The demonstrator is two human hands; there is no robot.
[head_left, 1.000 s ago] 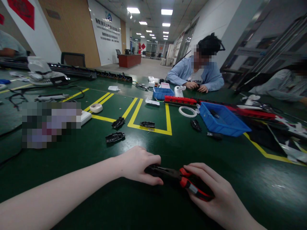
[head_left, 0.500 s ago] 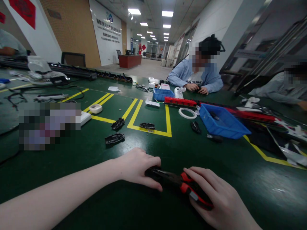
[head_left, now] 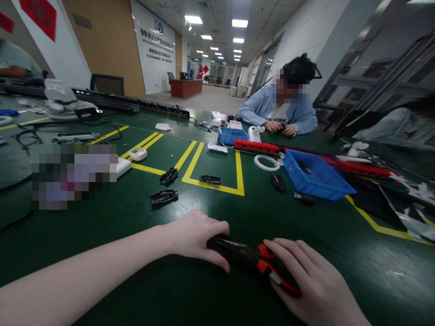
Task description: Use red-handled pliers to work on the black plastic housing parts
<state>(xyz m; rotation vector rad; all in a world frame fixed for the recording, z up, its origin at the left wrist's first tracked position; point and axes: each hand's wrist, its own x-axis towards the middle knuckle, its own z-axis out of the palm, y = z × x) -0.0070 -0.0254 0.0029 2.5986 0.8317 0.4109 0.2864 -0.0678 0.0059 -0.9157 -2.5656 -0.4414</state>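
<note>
Pliers (head_left: 251, 259) with red-and-black handles are lying low on the green worktop (head_left: 136, 217), the right hand (head_left: 306, 280) closing over the handles while the left hand (head_left: 193, 237) is clamping their dark nose end, apparently mid-grip.

Ceiling panels (head_left: 239, 22) light the hall evenly; their glare sheens the green worktop (head_left: 380, 267). Edges bend with wide-angle distortion, corners darken, and distant details blur.

- Left hand (head_left: 195, 237) at lower centre of the frame, palm down, fingers curled closed in a grip, bare forearm stretching in from the lower left.
- Right hand (head_left: 314, 283) at lower right, palm down, fingers curved closed, wrist leaving the bottom edge.
</note>
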